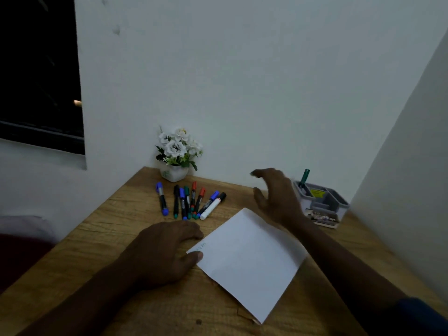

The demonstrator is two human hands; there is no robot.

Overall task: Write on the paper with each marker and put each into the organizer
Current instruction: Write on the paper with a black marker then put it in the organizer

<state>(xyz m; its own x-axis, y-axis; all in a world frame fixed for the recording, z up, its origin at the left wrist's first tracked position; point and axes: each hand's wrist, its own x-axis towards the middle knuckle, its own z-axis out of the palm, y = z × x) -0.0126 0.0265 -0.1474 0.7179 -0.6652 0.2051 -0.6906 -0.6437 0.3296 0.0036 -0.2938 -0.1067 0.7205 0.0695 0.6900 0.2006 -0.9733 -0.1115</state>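
Touching the paper [249,258], the open left hand [164,248] sits below the markers [191,202] and flower pot [174,174], while the open, empty right hand [276,197] hides part of the organizer [327,202].

White paper [249,260], wood-grain table [109,229], grey organizer [324,202], green marker [304,177].

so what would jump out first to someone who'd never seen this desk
The white paper lies askew in the middle of the wooden table, with the left hand resting at its left corner. Beyond it a row of coloured markers lies near a pot of white flowers. The right hand hangs open in the air beside the grey organizer at the right, where one green marker stands.
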